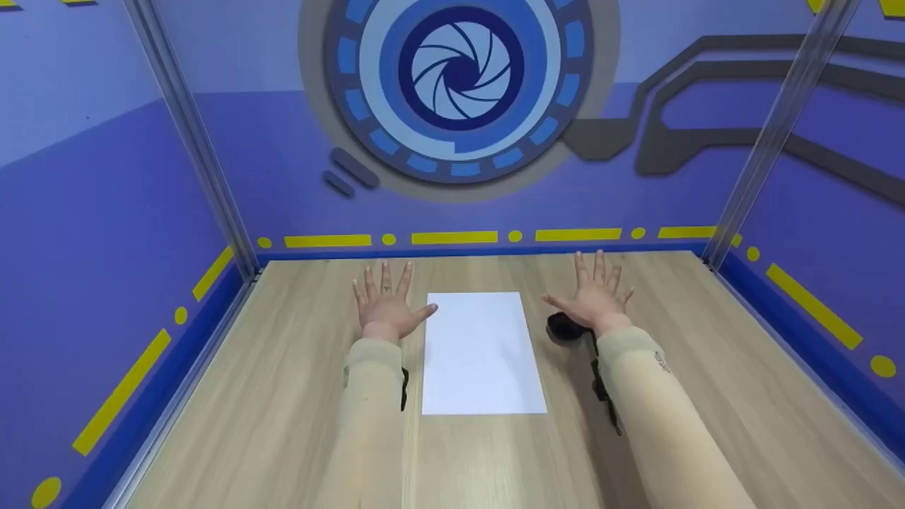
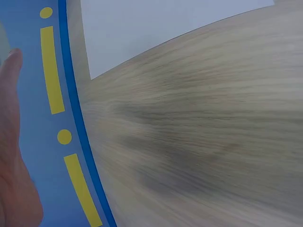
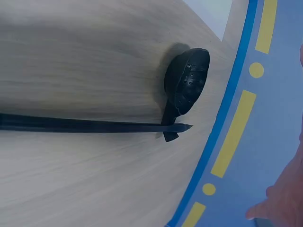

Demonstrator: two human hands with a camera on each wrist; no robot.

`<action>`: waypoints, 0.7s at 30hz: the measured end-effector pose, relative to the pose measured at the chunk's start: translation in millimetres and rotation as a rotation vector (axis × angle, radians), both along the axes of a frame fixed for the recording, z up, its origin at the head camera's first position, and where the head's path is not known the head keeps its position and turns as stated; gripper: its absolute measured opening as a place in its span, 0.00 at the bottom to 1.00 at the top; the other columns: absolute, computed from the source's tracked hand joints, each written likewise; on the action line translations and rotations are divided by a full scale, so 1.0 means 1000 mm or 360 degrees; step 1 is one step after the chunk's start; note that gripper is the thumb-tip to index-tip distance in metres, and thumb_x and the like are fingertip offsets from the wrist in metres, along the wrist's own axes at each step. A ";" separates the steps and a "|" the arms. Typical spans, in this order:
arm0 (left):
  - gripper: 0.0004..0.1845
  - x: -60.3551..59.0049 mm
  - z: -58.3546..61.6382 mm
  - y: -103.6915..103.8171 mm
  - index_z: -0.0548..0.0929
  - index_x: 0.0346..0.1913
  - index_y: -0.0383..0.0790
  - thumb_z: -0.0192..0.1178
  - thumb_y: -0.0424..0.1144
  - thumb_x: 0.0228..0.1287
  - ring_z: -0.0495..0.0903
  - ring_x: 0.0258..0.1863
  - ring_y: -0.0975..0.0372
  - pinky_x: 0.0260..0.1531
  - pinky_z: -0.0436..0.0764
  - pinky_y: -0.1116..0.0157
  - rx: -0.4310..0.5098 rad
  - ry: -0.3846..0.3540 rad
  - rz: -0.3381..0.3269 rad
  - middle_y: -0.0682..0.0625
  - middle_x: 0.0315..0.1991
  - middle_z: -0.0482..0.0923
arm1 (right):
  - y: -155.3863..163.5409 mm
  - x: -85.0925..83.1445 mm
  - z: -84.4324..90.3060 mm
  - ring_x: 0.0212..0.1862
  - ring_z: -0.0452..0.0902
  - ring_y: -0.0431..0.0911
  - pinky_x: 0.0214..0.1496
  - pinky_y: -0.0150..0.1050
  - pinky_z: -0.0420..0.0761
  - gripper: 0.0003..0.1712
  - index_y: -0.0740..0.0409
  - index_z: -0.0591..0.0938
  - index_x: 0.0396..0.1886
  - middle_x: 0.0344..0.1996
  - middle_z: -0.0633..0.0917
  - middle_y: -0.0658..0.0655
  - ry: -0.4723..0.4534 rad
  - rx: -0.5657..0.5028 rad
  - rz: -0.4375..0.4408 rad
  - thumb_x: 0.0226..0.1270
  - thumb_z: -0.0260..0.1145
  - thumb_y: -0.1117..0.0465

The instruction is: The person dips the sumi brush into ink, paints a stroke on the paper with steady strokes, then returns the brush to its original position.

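Note:
My left hand point(image 1: 387, 309) is held out with its fingers spread, just left of a white sheet of paper point(image 1: 482, 357). In the head view its thumb overlaps the sheet's upper left edge. On the other side, my right hand point(image 1: 597, 300) also has its fingers spread and holds nothing. Below its thumb lies a small black object point(image 1: 565, 327) with a rounded body and a short stem. From the right wrist this object point(image 3: 189, 78) looks shiny and puckered on one side. A long dark strip point(image 3: 90, 124) with a pointed end crosses its stem there.
The wood-grain table point(image 1: 283, 424) has blue printed panels with yellow marks at its back and sides. Metal posts point(image 1: 201, 155) rise at the back corners. Black straps point(image 1: 601, 389) hang by the sleeves.

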State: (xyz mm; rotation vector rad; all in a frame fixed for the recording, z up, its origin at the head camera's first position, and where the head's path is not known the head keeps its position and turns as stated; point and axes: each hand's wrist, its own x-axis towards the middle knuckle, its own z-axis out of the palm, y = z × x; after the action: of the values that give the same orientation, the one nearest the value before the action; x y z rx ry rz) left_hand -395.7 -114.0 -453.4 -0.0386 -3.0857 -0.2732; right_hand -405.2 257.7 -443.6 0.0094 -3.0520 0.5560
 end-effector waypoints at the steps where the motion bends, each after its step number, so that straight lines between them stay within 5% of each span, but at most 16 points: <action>1: 0.55 0.000 -0.001 0.000 0.34 0.84 0.62 0.45 0.81 0.63 0.22 0.82 0.38 0.79 0.26 0.34 0.0002 -0.0006 -0.0001 0.42 0.85 0.26 | 0.001 0.000 -0.001 0.78 0.16 0.76 0.69 0.88 0.33 0.71 0.48 0.32 0.84 0.80 0.21 0.67 -0.0007 -0.0012 -0.0001 0.59 0.56 0.17; 9: 0.54 0.003 -0.011 -0.004 0.36 0.84 0.59 0.48 0.77 0.66 0.23 0.83 0.38 0.80 0.28 0.35 0.0201 0.0005 -0.0046 0.41 0.85 0.26 | 0.010 0.001 -0.008 0.79 0.14 0.74 0.69 0.86 0.27 0.69 0.47 0.31 0.84 0.80 0.20 0.66 -0.0032 -0.0212 -0.0015 0.62 0.57 0.20; 21: 0.52 0.019 -0.035 0.006 0.41 0.85 0.56 0.57 0.68 0.69 0.27 0.84 0.43 0.83 0.37 0.40 0.0698 -0.0079 -0.0239 0.44 0.86 0.33 | 0.022 0.009 -0.011 0.81 0.21 0.73 0.73 0.84 0.33 0.65 0.44 0.30 0.84 0.82 0.23 0.62 0.0022 -0.0570 0.0032 0.67 0.56 0.22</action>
State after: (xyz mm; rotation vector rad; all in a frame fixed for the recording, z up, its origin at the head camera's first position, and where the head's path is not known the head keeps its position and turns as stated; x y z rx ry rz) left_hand -377.1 -108.0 -488.7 -0.2500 -2.9957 -0.9600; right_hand -396.1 279.8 -454.6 0.0327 -2.8943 1.0876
